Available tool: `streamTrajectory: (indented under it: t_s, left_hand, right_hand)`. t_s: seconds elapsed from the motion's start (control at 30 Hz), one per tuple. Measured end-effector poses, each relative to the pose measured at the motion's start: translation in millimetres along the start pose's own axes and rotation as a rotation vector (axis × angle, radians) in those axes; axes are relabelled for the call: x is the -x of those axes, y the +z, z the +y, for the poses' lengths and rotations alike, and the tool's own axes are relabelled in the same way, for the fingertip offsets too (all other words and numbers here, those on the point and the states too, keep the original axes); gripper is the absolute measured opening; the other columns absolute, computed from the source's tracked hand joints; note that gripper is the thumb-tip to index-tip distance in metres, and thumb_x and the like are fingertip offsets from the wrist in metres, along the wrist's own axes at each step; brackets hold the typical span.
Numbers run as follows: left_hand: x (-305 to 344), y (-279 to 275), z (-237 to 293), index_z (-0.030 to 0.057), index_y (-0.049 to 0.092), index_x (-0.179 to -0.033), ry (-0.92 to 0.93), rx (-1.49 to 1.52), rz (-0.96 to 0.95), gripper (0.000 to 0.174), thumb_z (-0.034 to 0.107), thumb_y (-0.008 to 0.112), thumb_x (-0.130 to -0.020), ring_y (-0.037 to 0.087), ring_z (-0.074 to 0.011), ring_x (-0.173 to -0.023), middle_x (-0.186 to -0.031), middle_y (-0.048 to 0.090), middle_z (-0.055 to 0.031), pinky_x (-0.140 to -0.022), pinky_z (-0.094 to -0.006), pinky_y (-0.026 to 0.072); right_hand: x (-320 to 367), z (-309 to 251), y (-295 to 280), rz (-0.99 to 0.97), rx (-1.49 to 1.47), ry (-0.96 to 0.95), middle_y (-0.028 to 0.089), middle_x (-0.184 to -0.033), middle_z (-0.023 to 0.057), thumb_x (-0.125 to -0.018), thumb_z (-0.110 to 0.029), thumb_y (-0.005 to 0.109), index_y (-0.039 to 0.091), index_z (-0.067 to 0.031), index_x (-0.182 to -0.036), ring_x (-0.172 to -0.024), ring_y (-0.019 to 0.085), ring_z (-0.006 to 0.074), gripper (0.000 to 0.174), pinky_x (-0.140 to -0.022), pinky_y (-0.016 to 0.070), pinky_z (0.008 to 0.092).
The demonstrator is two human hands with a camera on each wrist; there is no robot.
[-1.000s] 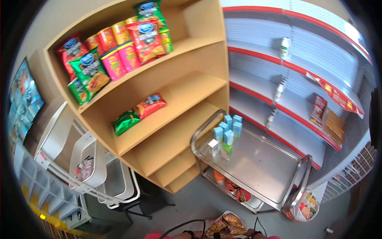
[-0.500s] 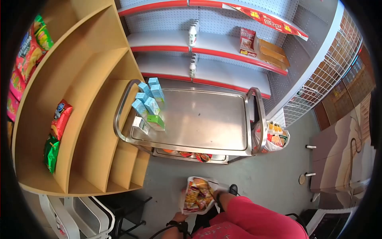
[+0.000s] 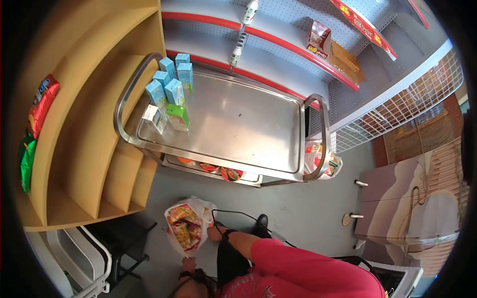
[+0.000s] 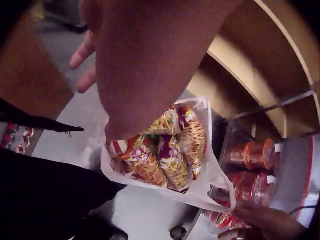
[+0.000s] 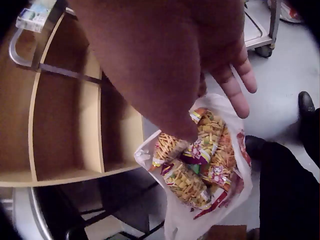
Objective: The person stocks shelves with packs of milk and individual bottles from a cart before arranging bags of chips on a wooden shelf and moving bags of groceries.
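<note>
A white plastic bag (image 3: 204, 208), stuffed with packets of crunchy snack sticks (image 4: 172, 162), is low in front of the person in the head view. My left hand (image 3: 189, 264) grips its near edge; in the left wrist view the thumb lies over the rim and two fingers (image 4: 82, 57) stick out past it. At the bag's right side, my right hand (image 3: 214, 232) pinches the rim, with its outer fingers (image 5: 235, 90) extended in the right wrist view. The pinching fingertips are partly hidden behind the thumbs.
A steel cart (image 3: 238, 124) with blue cartons (image 3: 174, 92) stands ahead, red tubs (image 3: 231, 174) on its lower tray. Wooden shelving (image 3: 79, 124) is left, red-edged metal shelves (image 3: 278, 74) behind. A black stool (image 3: 124, 248) is nearby, and another filled bag (image 3: 318, 159) sits by the cart's right end.
The bag, held by both hands, has shifted left toward the wooden shelving and stool. The head view swung right and down from the upper shelves, then tilted further down.
</note>
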State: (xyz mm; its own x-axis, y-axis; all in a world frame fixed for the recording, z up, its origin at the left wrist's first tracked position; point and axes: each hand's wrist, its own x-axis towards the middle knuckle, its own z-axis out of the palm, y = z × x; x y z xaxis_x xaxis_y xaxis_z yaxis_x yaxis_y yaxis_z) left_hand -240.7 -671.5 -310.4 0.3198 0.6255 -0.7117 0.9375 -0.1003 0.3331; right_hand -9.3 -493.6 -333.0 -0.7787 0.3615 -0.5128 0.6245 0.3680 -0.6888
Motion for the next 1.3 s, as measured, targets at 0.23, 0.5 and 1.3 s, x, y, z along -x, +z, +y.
streamTrajectory:
  t_s: [0.23,0.5,1.3]
  left_hand:
    - [-58,-6,25,-0.0034,0.057,-0.089,-0.631,0.881,0.345,0.029,0.016,0.055,-0.067,0.059,-0.0305,-0.08,-0.083,0.061,-0.0182,-0.071,-0.0359,0.045]
    - [-47,-58,70,-0.0001,0.06,-0.085,-0.469,0.969,0.192,0.032,0.028,0.055,-0.071,0.057,-0.0331,-0.083,-0.083,0.06,-0.0201,-0.075,-0.0379,0.0445]
    - [-175,-141,291,0.0029,0.063,-0.084,-0.223,0.148,0.081,0.03,0.023,0.046,-0.07,0.059,-0.0317,-0.084,-0.088,0.06,-0.0216,-0.074,-0.0426,0.0461]
  right_hand:
    - [110,31,-55,-0.08,-0.143,0.502,0.059,-0.089,0.0193,-0.071,-0.017,0.051,0.061,-0.002,-0.08,-0.083,0.058,0.0319,0.02,-0.071,0.0456,0.0403]
    - [181,70,-102,-0.057,0.295,0.442,0.059,-0.09,0.0156,-0.078,-0.015,0.044,0.063,-0.0034,-0.082,-0.086,0.057,0.0305,0.023,-0.073,0.0477,0.0362]
    - [368,257,-33,0.229,0.357,-0.093,0.058,-0.074,0.0137,-0.064,-0.021,0.057,0.057,-0.0089,-0.073,-0.072,0.057,0.0334,0.015,-0.063,0.0466,0.0432]
